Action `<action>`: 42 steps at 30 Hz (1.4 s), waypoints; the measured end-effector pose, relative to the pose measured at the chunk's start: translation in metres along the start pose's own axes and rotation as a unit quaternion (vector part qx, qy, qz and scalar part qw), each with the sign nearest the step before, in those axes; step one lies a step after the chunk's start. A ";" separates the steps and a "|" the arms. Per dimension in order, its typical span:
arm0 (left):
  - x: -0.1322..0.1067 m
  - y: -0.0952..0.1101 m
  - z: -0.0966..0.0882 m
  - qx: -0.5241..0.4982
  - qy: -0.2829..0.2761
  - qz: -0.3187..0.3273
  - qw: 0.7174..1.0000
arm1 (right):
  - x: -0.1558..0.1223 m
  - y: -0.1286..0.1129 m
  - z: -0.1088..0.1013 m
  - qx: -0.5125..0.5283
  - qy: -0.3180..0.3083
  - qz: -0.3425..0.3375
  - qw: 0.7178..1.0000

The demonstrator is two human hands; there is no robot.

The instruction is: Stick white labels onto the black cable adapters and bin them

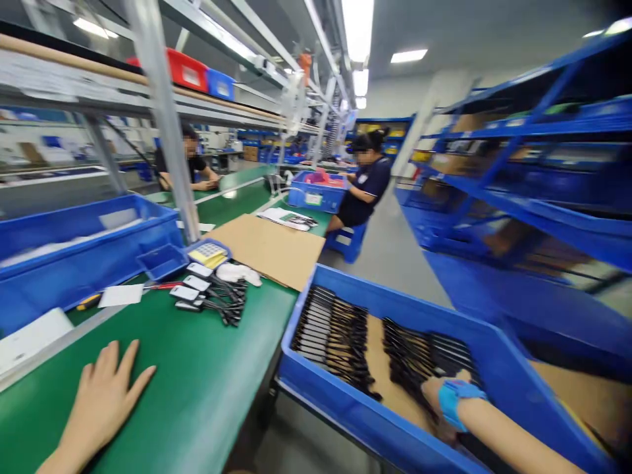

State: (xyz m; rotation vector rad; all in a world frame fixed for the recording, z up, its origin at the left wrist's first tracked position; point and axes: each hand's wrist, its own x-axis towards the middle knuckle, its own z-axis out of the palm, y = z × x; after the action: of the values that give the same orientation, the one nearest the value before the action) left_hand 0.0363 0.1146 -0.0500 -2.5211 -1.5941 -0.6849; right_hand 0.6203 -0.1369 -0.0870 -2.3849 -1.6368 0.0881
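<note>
My left hand (103, 398) lies flat on the green table mat (197, 368), fingers spread, holding nothing. My right hand (437, 395), with a blue band on the wrist, reaches down into a large blue bin (345, 401) beside the table. Rows of black corded parts (340, 336) lie in that bin on brown cardboard. The right hand's fingers are hidden among the black parts, so I cannot see whether they grip anything. A small pile of white-and-black corded devices (207, 293) sits on the mat ahead of my left hand.
A brown cardboard sheet (271, 250) and a small blue tray (160, 260) lie further along the table, a large blue bin (83, 250) at left. A metal post (165, 125) rises from the table. Two people sit at benches beyond. Blue shelving (533, 184) lines the right aisle.
</note>
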 end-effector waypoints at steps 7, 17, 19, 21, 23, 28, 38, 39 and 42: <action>-0.014 0.004 0.007 0.098 -0.078 -0.056 0.991 | 0.129 -0.272 -0.009 0.030 -0.049 -0.292 0.955; -0.022 0.007 -0.004 -0.002 -0.092 -0.086 0.992 | 0.155 -0.407 0.043 -0.026 -0.046 -0.307 0.950; -0.019 0.010 -0.007 -0.076 -0.068 -0.094 0.990 | 0.140 -0.402 0.043 -0.024 -0.046 -0.331 0.942; -0.013 0.015 -0.010 -0.173 -0.050 -0.091 0.980 | 0.123 -0.399 0.040 -0.020 -0.039 -0.349 0.936; -0.004 0.019 -0.012 -0.247 -0.059 -0.071 0.965 | 0.107 -0.398 0.037 -0.016 -0.035 -0.365 0.930; 0.009 0.021 -0.010 -0.297 -0.131 -0.010 0.946 | 0.087 -0.390 0.034 0.000 -0.049 -0.411 0.910; 0.000 0.026 -0.011 -0.300 -0.141 0.037 0.943 | 0.107 -0.365 0.026 0.355 -0.169 -0.375 0.840; -0.001 0.027 -0.011 -0.301 -0.139 0.040 0.943 | 0.110 -0.364 0.025 0.363 -0.135 -0.368 0.845; -0.004 0.031 -0.013 -0.303 -0.132 0.042 0.943 | 0.116 -0.362 0.027 0.317 -0.062 -0.371 0.870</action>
State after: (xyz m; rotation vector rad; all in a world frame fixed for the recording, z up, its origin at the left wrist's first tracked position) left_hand 0.0577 0.0934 -0.0352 -3.2177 -1.5087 -0.9888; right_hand 0.3280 0.0976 -0.0173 -1.2013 -2.0542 0.5439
